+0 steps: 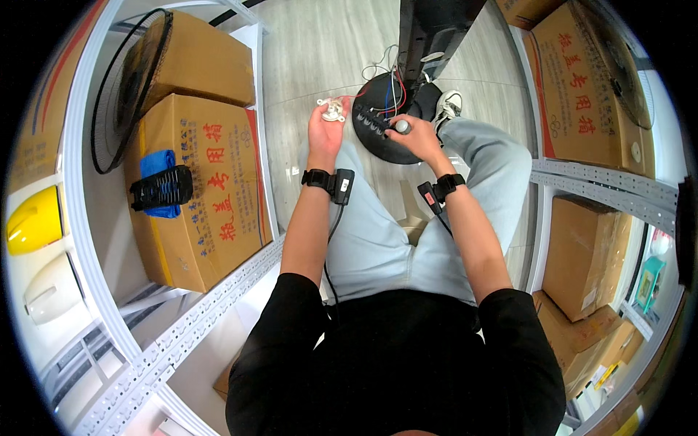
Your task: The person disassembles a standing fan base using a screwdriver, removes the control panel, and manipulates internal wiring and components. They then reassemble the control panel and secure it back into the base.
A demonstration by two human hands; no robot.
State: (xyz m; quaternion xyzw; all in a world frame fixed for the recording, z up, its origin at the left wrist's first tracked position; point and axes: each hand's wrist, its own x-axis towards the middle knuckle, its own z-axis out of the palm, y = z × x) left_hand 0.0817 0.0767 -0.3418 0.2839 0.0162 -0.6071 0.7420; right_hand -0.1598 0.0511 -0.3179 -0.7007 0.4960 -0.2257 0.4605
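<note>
My left hand (pixel 326 138) is palm up, with its fingers curled around a small white plastic part (pixel 333 110) that has rounded lugs. A red wire runs from this part toward the black fan base. In my right hand (pixel 420 141) is a short cylindrical thing with a round grey end (pixel 403 127); its lower part is hidden, so its kind is unclear. Just left of that hand lies a black strip with several push keys (pixel 373 122), over the round black base (pixel 367 147). Red, blue and white wires (pixel 396 87) spread beside it.
A black column (pixel 432 36) rises from the base. Shelves with cardboard boxes (pixel 196 131) (pixel 582 87) flank me on both sides. On the left, a black wire fan guard (pixel 102 123) leans on the boxes, near a blue cloth-like bundle (pixel 158 163). My shoe (pixel 448 107) rests beside the base.
</note>
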